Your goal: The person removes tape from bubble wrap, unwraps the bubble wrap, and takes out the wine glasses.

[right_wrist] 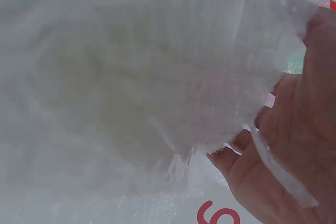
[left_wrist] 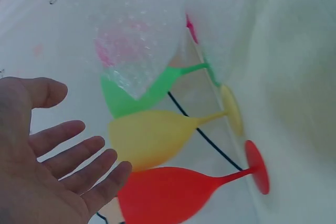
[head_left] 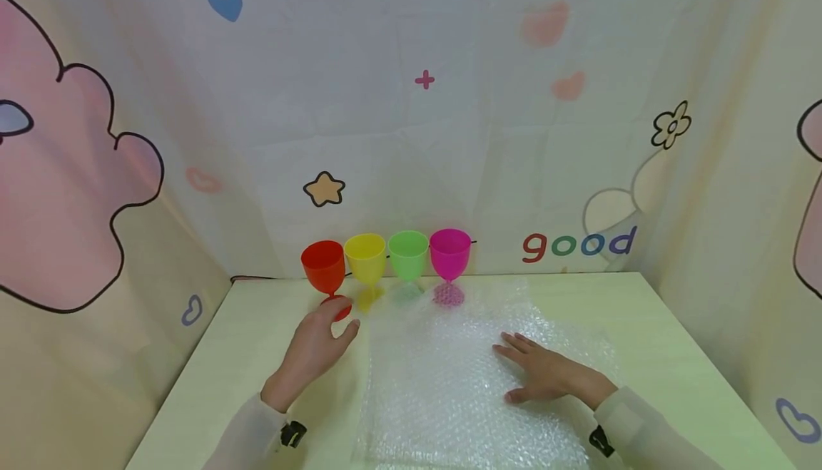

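Observation:
Four-colour plastic goblets stand in a row at the back of the table: red, yellow, green and magenta. A sheet of clear bubble wrap lies in front, its far part veiling the feet of the green and magenta ones. My left hand hovers nearest the red goblet's foot; the left wrist view shows its fingers spread and holding nothing. Over the right part of the wrap lies my right hand, fingers extended. In the right wrist view the film partly hides its fingertips.
The pale table extends on both sides of the wrap. Behind it hangs a printed curtain, close to the goblets. A black wristband circles the left cuff, another the right.

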Action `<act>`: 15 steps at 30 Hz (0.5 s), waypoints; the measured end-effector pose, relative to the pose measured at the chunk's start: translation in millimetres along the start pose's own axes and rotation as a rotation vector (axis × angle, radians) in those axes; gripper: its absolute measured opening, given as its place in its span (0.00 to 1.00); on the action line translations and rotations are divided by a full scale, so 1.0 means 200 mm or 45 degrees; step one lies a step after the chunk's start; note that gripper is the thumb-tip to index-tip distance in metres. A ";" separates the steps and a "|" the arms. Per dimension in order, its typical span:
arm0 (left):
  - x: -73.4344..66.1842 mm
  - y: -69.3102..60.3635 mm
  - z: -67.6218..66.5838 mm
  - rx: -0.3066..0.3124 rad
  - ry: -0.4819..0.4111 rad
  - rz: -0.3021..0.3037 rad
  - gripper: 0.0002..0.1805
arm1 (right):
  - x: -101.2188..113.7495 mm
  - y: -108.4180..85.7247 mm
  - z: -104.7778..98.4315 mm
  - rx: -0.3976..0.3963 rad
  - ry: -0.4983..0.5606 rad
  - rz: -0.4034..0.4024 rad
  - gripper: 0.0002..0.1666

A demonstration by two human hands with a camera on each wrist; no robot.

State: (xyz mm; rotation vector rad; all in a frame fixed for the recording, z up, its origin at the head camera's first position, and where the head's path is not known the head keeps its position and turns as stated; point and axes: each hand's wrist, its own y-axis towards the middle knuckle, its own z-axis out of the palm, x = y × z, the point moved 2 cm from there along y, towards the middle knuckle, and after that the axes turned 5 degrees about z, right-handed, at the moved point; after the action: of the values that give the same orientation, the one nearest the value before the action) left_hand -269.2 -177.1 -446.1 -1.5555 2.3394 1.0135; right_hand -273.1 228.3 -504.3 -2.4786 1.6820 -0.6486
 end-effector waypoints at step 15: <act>-0.16 -0.07 -0.03 0.177 0.103 0.112 0.32 | 0.02 -0.04 -0.03 -0.092 0.017 -0.101 0.51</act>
State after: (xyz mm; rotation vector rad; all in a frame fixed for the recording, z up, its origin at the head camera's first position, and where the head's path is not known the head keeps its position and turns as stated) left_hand -241.2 -159.4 -431.7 -1.4809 2.4936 0.7994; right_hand -267.4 228.2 -496.3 -2.6082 1.6477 -0.6239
